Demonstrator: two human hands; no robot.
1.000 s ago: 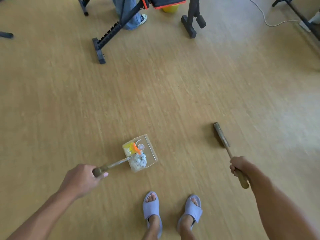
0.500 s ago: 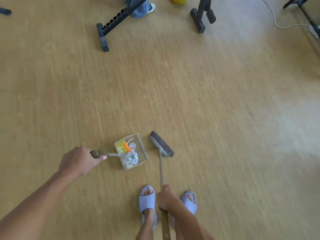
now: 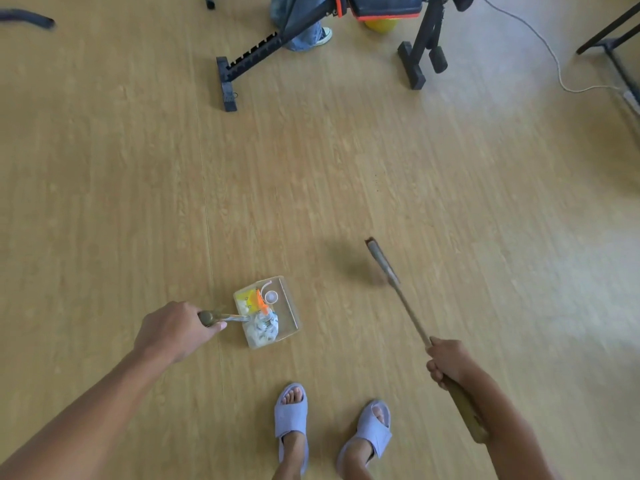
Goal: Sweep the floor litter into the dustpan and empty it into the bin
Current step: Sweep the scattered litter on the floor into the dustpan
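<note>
A clear dustpan (image 3: 289, 311) rests on the wooden floor in front of my feet. It holds litter: crumpled white paper (image 3: 263, 329), orange and yellow scraps (image 3: 254, 299) and a small white ring. My left hand (image 3: 173, 330) is shut on the dustpan's olive handle, left of the pan. My right hand (image 3: 446, 362) grips the broom's wooden handle (image 3: 464, 407). The broom head (image 3: 381, 259) hovers right of the pan, apart from it, blurred. No bin is in view.
A black workout bench (image 3: 284, 39) stands at the top, with another person's jeans leg and shoe behind it and a yellow ball (image 3: 379, 24). A white cable (image 3: 554, 60) runs at top right. My two feet in lilac slippers (image 3: 292, 415) stand below the dustpan.
The broom head swung from right beside the dustpan's mouth out to the right and away. My right hand moved right with it. The dustpan and left hand stayed put.
</note>
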